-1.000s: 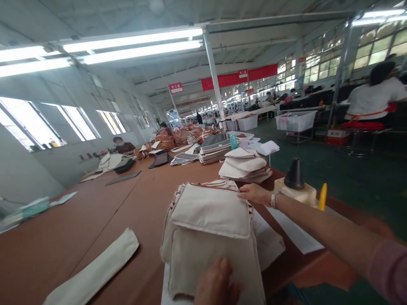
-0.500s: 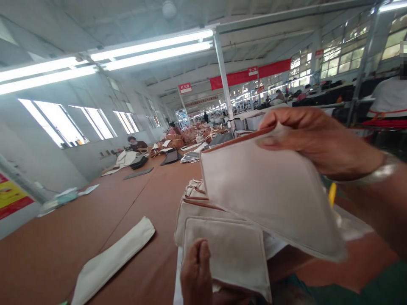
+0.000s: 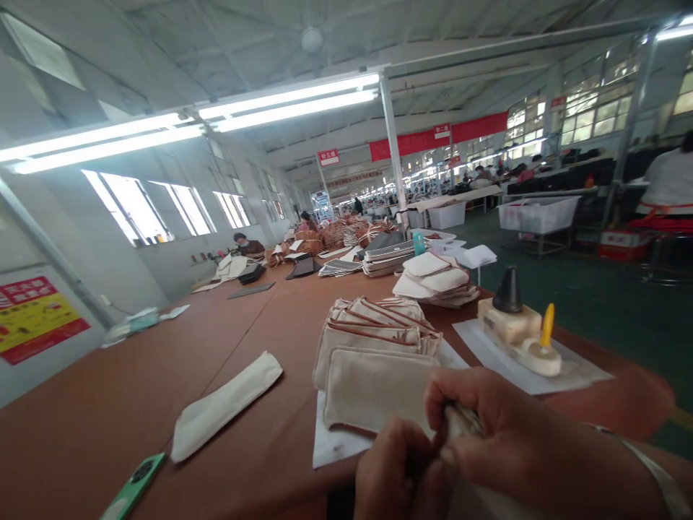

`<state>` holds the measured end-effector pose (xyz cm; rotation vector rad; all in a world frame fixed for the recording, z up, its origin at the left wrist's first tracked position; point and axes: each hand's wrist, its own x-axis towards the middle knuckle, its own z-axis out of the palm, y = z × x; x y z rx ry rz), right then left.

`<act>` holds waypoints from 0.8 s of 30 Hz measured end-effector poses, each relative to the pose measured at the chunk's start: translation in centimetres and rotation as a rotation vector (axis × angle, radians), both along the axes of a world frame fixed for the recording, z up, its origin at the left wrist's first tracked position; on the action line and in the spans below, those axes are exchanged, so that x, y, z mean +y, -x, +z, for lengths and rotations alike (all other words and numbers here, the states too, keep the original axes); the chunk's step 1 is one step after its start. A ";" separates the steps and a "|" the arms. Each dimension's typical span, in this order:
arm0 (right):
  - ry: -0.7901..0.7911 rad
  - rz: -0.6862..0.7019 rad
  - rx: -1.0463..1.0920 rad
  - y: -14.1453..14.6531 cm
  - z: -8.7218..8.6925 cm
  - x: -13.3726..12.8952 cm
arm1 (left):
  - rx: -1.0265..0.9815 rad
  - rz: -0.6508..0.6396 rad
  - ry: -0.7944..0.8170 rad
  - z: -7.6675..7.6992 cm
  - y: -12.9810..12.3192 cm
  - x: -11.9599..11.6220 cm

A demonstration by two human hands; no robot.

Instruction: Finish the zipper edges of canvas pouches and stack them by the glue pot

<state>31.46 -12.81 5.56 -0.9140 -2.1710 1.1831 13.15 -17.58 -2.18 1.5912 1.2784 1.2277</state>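
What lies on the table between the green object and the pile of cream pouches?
A long cream piece lies slantwise between the green object and the pile, as the head view shows.

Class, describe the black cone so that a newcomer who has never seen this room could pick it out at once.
Start at the big brown table and find the white paper on its right side. On that paper is a cream block, with the black cone upright on top. Unlike the slim yellow stick nearby, it is dark and widens towards its base.

Pale panel (image 3: 384, 386) — matt cloth; bin (image 3: 538, 215) — plastic.
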 end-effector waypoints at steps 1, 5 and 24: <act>0.050 0.020 0.064 0.0 -0.1 0.1 | -0.061 -0.035 0.056 0.6 0.3 -0.2; 0.259 0.095 0.475 0.7 -0.6 1.1 | -0.354 -0.234 0.285 4.4 1.8 -0.2; 0.076 0.309 0.337 3.7 -9.4 2.2 | 0.196 -0.344 0.384 3.6 6.3 2.2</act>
